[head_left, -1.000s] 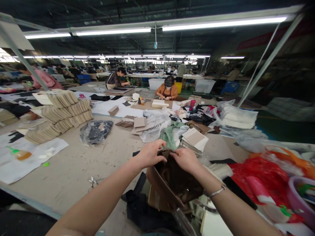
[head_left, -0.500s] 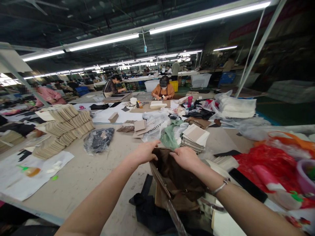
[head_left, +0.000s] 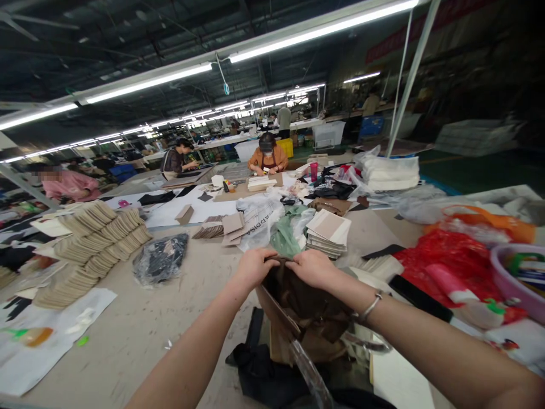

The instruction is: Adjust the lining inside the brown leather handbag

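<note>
A dark brown fabric piece point(head_left: 298, 295), bag-like and bunched, is held up just above the near edge of the surface point(head_left: 140, 324), its upper rim gathered between the two hands. The rim is pinched by the left hand point(head_left: 254, 267), whose fingers point(head_left: 268, 254) are curled shut over the cloth, and by the right hand point(head_left: 313, 267), whose fingers point(head_left: 293, 262) are likewise closed on the same edge; the two sets of fingertips nearly meet. A bracelet point(head_left: 369, 307) is worn on the right wrist.

The material is judged soft, limp and light: it sags in folds below the fingers, so it would be best taken at the rim or a seam, with both hands, since a one-point grip would let it collapse. It does not look fragile or slippery. A stiffer tan card panel point(head_left: 276, 318) is seen against its left flank, below the left fingers, and black cloth point(head_left: 259, 363) lies under it.

Just beyond the fingers a green plastic bag point(head_left: 283, 236) is lying, and to the right of it a stack of pale card pieces point(head_left: 328, 230). Farther left of the left fingers a dark wrapped bundle point(head_left: 160, 258) and fanned stacks of tan pieces point(head_left: 96, 238) are set out. Well right of the right fingers red plastic point(head_left: 443, 267) is heaped. Other people are seated at work far beyond.
</note>
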The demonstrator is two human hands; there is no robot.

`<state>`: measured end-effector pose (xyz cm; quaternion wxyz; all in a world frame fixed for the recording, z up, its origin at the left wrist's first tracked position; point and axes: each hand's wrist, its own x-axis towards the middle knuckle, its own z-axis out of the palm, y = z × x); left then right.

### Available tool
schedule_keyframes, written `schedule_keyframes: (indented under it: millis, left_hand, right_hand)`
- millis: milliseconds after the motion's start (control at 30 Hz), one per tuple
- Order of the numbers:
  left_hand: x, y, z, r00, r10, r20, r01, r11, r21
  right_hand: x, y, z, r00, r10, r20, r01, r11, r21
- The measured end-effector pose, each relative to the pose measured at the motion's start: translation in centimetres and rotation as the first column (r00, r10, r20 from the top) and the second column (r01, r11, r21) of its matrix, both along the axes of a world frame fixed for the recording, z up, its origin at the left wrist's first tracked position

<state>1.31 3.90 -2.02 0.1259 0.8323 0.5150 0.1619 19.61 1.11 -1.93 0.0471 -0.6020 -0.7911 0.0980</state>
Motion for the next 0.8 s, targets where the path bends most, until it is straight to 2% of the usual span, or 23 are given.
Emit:
schedule_keyframes:
  millis: [267, 467, 567, 667, 800]
  left_hand:
    - [-0.1, 0.2, -0.1, 0.998, -0.036, -0.051, 0.038, 0.998, 0.042]
    - [0.0, 0.1, -0.1, 0.997, -0.033, -0.072, 0.037, 0.998, 0.042]
    - [0.1, 0.0, -0.1, 0.996, -0.035, -0.079, 0.038, 0.999, 0.032]
    - [0.2, -0.1, 0.0, 0.994, -0.024, -0.102, 0.028, 0.999, 0.039]
    - [0.2, -0.2, -0.1, 0.992, -0.008, -0.126, 0.015, 0.998, 0.061]
  right_hand:
    - [0.7, 0.3, -0.6, 0.998, 0.039, -0.055, -0.038, 0.999, 0.014]
    - [1.4, 0.3, -0.4, 0.974, 0.101, -0.202, -0.096, 0.995, 0.036]
    - [1.5, 0.4, 0.4, 0.945, 0.176, -0.276, -0.189, 0.982, -0.02]
    - [1.3, 0.8, 1.0, 0.893, 0.248, -0.375, -0.309, 0.944, -0.111]
    - [0.5, 1.8, 0.7, 0.916, 0.205, -0.345, -0.253, 0.962, -0.1]
